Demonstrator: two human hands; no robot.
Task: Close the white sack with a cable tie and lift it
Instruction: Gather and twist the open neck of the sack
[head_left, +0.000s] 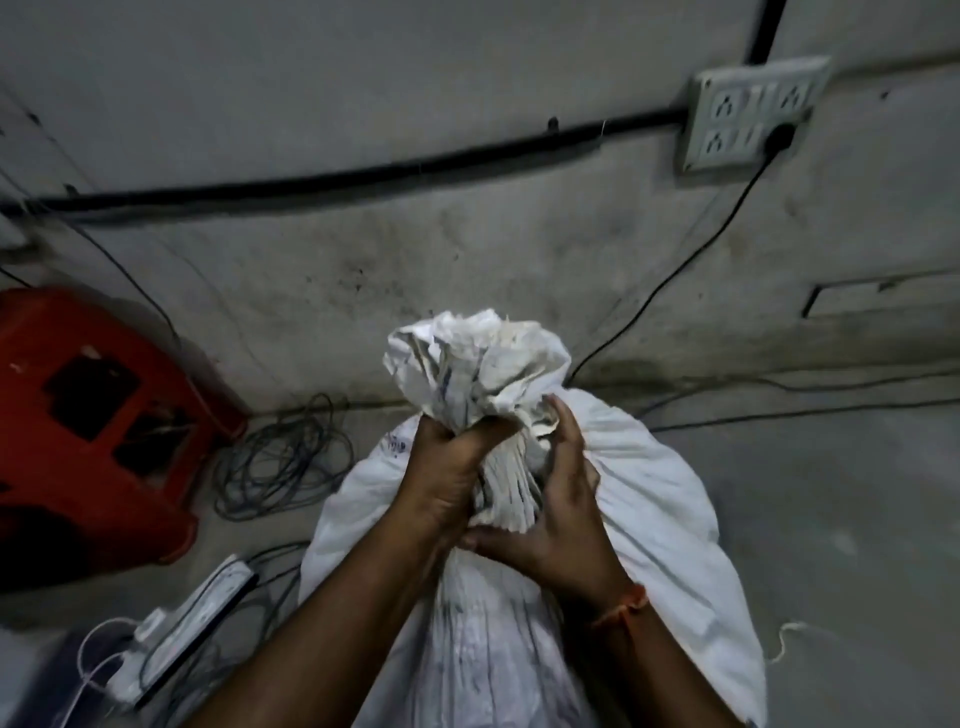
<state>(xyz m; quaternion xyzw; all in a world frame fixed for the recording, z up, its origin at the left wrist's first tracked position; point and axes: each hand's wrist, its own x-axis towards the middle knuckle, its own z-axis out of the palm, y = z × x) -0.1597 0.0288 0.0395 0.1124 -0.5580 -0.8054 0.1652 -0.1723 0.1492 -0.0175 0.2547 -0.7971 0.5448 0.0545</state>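
Observation:
The white sack (649, 493) stands on the floor in front of me, full, with its mouth gathered into a bunched neck (478, 364) that sticks up above my hands. My left hand (447, 473) grips the neck from the left, fingers wrapped round the gathered cloth. My right hand (561, 499) is curled round the same neck from the right, thumb below. I cannot make out a cable tie; if one is there, my fingers hide it.
A red plastic stool (88, 426) stands at the left. A coil of dark cable (285, 457) and a white power strip (192, 618) lie on the floor beside the sack. A wall socket plate (753, 114) with a plugged black cord is on the grey wall.

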